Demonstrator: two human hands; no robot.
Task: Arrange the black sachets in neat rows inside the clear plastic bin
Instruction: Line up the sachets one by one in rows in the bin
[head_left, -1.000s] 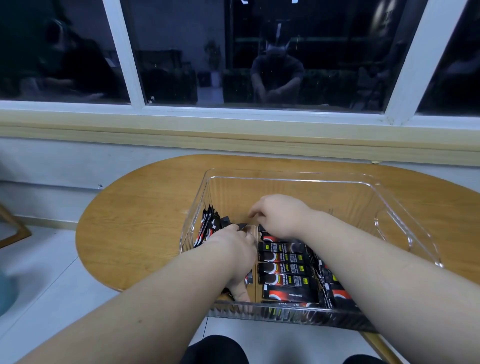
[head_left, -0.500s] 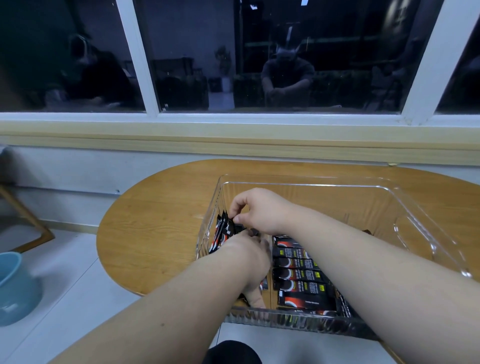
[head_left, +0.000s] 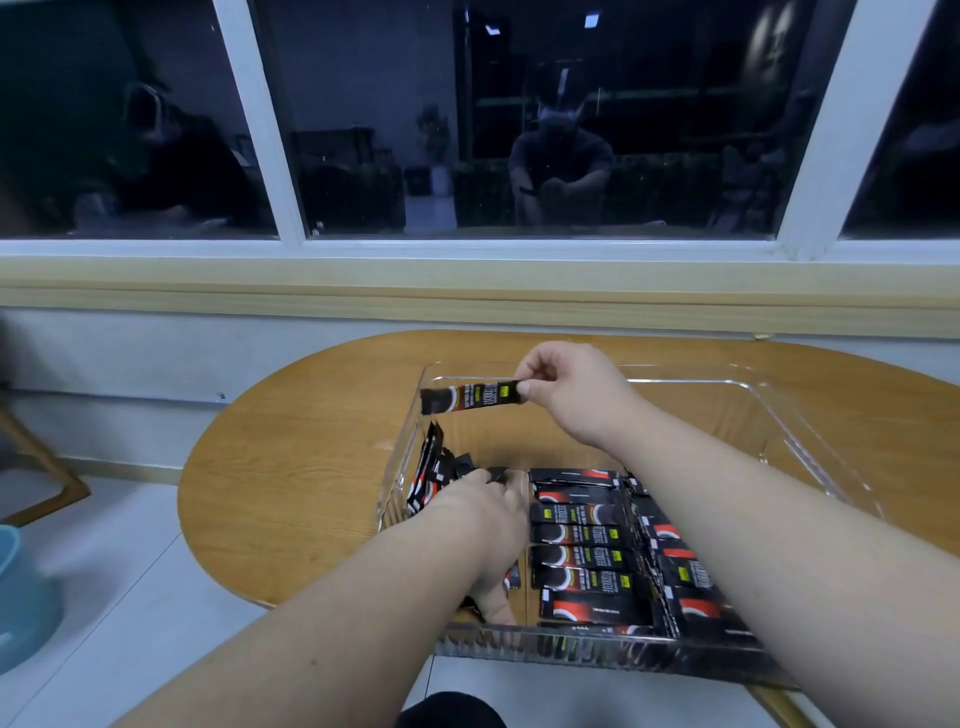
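Above the bin (head_left: 779, 410), right hand (head_left: 571, 395) pinches one sachet (head_left: 470, 397); left hand (head_left: 483, 525), grip hidden, steadies the stack (head_left: 431, 478); lay sachet flat, aligned with the row (head_left: 582, 551)

Both forearms are bare all the way up, no sleeves, watch or rings on the left hand (head_left: 480, 512) or right hand (head_left: 566, 387). Below the table (head_left: 291, 499), dark trousers (head_left: 452, 709) show at the knee.
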